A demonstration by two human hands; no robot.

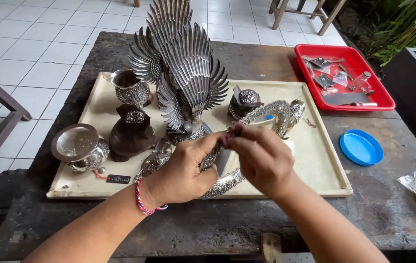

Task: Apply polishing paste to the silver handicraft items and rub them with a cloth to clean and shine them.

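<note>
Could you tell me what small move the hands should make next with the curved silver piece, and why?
Probably slide the right hand a little further along the curved silver piece, since its fingertips pinch a dark scrap against the part nearest the left hand, which steadies it over the cream tray.

Winged statue (181, 63) on tray (322, 165), lid (361, 146) right, box (378, 100) behind
</note>
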